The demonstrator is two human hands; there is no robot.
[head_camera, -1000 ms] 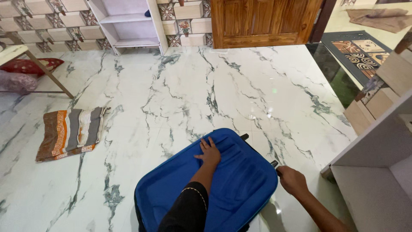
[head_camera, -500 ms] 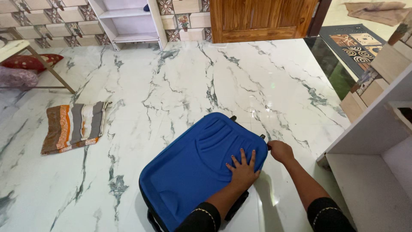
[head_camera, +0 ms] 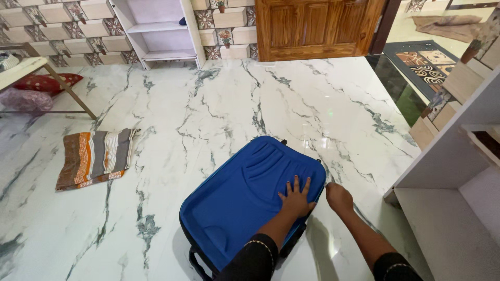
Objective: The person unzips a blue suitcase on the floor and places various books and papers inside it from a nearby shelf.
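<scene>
A blue soft suitcase lies flat on the white marble floor, lid shut and facing up, wheels at its far end. My left hand rests flat on the lid near the right-hand edge, fingers spread, holding nothing. My right hand is just off that same edge, touching the suitcase's side. Its fingers are closed as if around a zip pull, which the hand itself hides. Both forearms reach in from the bottom, with black sleeves at the elbows.
A folded striped cloth lies on the floor to the left. A white shelf unit stands close on the right. At the back are a wooden door and white shelves. Cushions lie under a table at far left.
My left hand slid from the middle of the lid to its right edge. My right hand moved along the suitcase's right side, from the far corner toward me.
</scene>
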